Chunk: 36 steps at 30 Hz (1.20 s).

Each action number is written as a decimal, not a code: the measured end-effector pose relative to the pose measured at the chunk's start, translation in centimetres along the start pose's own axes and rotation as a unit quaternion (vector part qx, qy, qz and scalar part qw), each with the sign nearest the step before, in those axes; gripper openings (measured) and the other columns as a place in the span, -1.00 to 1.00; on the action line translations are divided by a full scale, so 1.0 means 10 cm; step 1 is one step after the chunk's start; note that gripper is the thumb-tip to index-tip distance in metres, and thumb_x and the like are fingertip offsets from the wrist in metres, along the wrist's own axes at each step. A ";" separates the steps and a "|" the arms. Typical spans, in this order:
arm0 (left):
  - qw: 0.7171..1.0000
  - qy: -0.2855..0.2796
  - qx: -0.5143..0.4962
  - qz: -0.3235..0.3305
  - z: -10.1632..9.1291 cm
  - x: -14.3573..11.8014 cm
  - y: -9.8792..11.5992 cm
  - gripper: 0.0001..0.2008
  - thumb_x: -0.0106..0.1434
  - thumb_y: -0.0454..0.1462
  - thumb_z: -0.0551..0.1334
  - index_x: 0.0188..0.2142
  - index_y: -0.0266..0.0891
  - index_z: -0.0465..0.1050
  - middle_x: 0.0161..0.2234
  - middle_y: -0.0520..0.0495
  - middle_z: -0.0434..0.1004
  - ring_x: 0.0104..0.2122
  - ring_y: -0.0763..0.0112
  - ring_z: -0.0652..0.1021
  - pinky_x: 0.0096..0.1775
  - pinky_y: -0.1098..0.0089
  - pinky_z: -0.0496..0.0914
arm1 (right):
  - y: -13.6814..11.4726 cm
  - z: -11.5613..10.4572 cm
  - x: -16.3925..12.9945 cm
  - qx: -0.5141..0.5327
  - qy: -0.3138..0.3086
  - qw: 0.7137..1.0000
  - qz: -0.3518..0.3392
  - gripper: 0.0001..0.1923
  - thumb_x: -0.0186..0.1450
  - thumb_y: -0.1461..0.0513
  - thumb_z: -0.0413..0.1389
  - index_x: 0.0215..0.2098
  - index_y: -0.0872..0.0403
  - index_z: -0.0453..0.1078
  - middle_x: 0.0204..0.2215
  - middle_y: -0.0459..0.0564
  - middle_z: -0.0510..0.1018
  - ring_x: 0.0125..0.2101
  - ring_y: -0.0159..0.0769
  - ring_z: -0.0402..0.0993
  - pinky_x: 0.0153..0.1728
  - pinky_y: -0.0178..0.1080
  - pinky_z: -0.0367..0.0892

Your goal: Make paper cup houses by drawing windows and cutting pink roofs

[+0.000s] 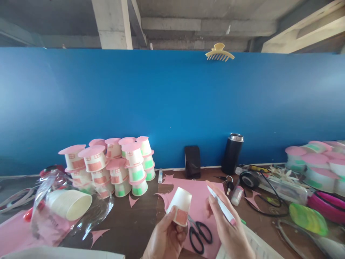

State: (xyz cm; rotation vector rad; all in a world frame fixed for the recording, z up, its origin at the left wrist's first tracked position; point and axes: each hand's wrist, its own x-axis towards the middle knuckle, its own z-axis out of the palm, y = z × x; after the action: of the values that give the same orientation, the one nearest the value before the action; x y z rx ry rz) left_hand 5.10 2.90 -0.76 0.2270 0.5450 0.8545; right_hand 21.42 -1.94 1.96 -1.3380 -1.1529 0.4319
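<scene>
In the head view, my left hand grips a small white paper cup, tilted and upside down, with a red-pink rectangle coloured near its rim. My right hand is closed around a white marker pen with a pink end, held apart from the cup. Beneath both hands lies a pink paper sheet with cut edges. Black-handled scissors rest on that sheet, between my hands, their blades partly hidden behind the cup.
Stacked decorated cups with pink paper tops stand at the left, more cups at the right. A plastic bag holds plain cups. A black phone and a black flask stand against the blue partition. Cables lie right.
</scene>
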 end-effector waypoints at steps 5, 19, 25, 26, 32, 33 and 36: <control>0.998 0.063 0.022 0.019 0.06 -0.04 0.00 -0.88 0.22 -0.32 0.25 -0.41 -0.36 0.38 -0.59 -0.01 0.42 -0.66 0.61 0.35 -0.61 0.59 0.26 | -0.10 -0.01 -0.07 -0.033 -0.024 0.994 -0.100 -0.70 0.33 0.11 0.04 -0.02 -0.04 0.45 -0.22 0.03 0.55 -0.20 -0.16 0.48 -0.18 -0.23 0.41; 0.993 0.027 0.097 0.068 -0.01 -0.03 -0.11 -0.75 0.01 -0.22 0.43 -0.47 -0.38 0.46 -0.63 0.00 0.42 -0.65 0.58 0.36 -0.59 0.56 0.24 | -0.16 0.07 -0.16 -0.041 -0.041 0.993 -0.105 -0.84 0.33 0.14 0.05 -0.25 0.03 0.40 -0.55 -0.10 0.50 -0.64 -0.37 0.44 -0.63 -0.39 0.32; 0.988 -0.010 0.126 0.085 -0.03 -0.02 -0.13 -0.63 -0.07 -0.11 0.46 -0.48 -0.38 0.47 -0.62 0.01 0.41 -0.64 0.59 0.35 -0.57 0.54 0.22 | -0.16 0.06 -0.17 -0.080 -0.037 0.988 -0.131 -0.86 0.33 0.16 0.04 -0.26 0.01 0.40 -0.55 -0.11 0.50 -0.62 -0.38 0.43 -0.58 -0.37 0.32; 0.988 -0.011 0.129 0.085 -0.03 -0.02 -0.13 -0.62 -0.08 -0.10 0.46 -0.47 -0.39 0.47 -0.62 0.02 0.41 -0.64 0.60 0.35 -0.56 0.54 0.21 | -0.16 0.06 -0.17 -0.082 -0.039 0.987 -0.132 -0.87 0.33 0.17 0.04 -0.25 0.01 0.40 -0.54 -0.11 0.51 -0.61 -0.37 0.44 -0.57 -0.37 0.33; 0.987 -0.010 0.138 0.081 -0.01 -0.02 -0.12 -0.57 -0.13 -0.06 0.48 -0.46 -0.39 0.48 -0.62 0.02 0.41 -0.63 0.60 0.35 -0.56 0.54 0.20 | -0.15 0.07 -0.18 -0.088 -0.040 0.986 -0.134 -0.86 0.33 0.16 0.03 -0.27 0.01 0.40 -0.55 -0.13 0.50 -0.62 -0.38 0.42 -0.56 -0.38 0.33; 0.987 -0.010 0.138 0.080 -0.01 -0.02 -0.12 -0.57 -0.14 -0.06 0.48 -0.47 -0.39 0.48 -0.62 0.02 0.41 -0.63 0.60 0.35 -0.56 0.53 0.20 | -0.15 0.07 -0.18 -0.088 -0.039 0.987 -0.132 -0.86 0.34 0.16 0.03 -0.27 0.01 0.40 -0.55 -0.13 0.50 -0.61 -0.38 0.43 -0.55 -0.38 0.33; 0.987 -0.014 0.141 0.076 0.00 -0.01 -0.12 -0.57 -0.14 -0.07 0.48 -0.46 -0.39 0.48 -0.62 0.02 0.40 -0.64 0.60 0.34 -0.56 0.53 0.19 | -0.14 0.08 -0.18 -0.086 -0.036 0.987 -0.132 -0.87 0.33 0.17 0.04 -0.27 0.01 0.40 -0.55 -0.13 0.50 -0.61 -0.39 0.43 -0.55 -0.39 0.34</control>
State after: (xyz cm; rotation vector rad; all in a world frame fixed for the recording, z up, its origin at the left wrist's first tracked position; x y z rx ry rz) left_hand 5.81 2.04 -1.19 0.5436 0.6267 0.9188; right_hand 19.50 -3.31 2.34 -1.3010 -1.4321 0.1927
